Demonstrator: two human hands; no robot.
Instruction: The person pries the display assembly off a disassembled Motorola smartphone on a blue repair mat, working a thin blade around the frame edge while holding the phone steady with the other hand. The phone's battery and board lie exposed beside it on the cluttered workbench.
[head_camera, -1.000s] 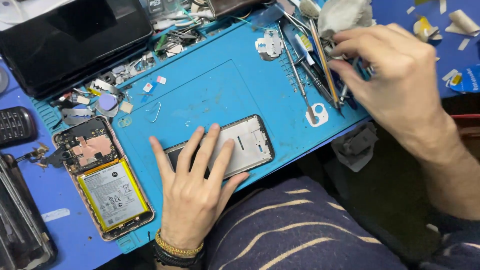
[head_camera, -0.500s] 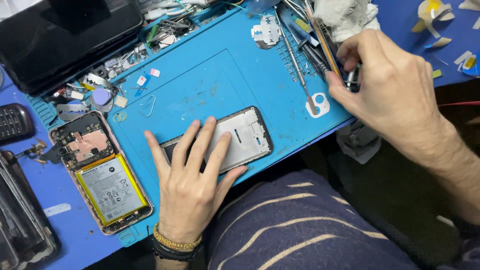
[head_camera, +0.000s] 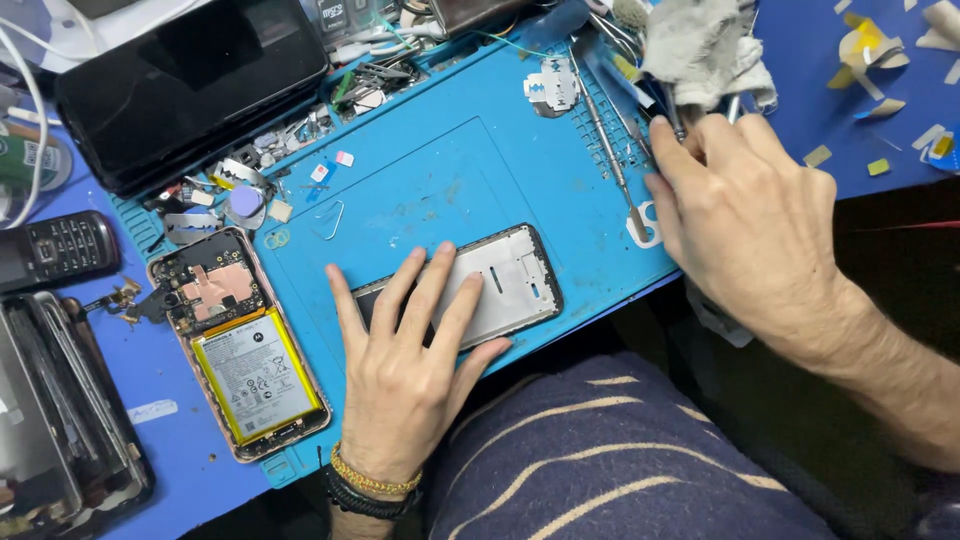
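A phone display frame (head_camera: 510, 275), silver inside with a black rim, lies on the blue work mat (head_camera: 430, 170). My left hand (head_camera: 410, 370) lies flat over its left half, fingers spread on top and thumb at its near edge, holding it down. My right hand (head_camera: 750, 220) is at the mat's right edge with curled fingers among several thin metal tools (head_camera: 610, 150), just below a grey cloth (head_camera: 700, 45). Whether those fingers grip a tool is hidden.
An opened phone with a yellow-edged battery (head_camera: 255, 375) lies left of the mat. A large black phone (head_camera: 190, 85) sits at the back left, and a small keypad phone (head_camera: 60, 245) at the far left. Small parts and screws (head_camera: 235, 195) litter the mat's left edge. Tape scraps (head_camera: 865, 50) lie at the back right.
My right hand has shifted a little farther back among the tools, up to the grey cloth. My left hand stays on the display frame.
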